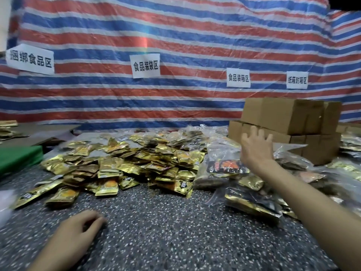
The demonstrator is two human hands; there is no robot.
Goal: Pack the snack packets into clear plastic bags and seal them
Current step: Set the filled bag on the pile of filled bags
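**Gold foil snack packets (pixel 125 163) heaped mid-table, both hands holding nothing**

From my station I see the packets in a loose heap on the dark speckled stone tabletop (pixel 166 231), left of centre and toward the far side. Just right of the heap lie clear plastic bags (pixel 220 169) stuffed with packets, overlapping one another down to the near right.

The right hand (pixel 256 147) is raised above those bags, fingers fanned apart, its back toward me, the forearm reaching in from the lower right. It shows in front of the stacked brown cardboard boxes (pixel 289 126); I cannot tell whether it touches them.

The left hand (pixel 78 229) lies low at the near left, palm down, fingers loosely curled. Whether its fingertips meet the tabletop I cannot tell.

Open tabletop runs from the left hand to the heap's near fringe. A flat green board (pixel 17 157) lies at the left edge, near the heap. A red, white and blue striped tarpaulin (pixel 156 36) closes the far side.
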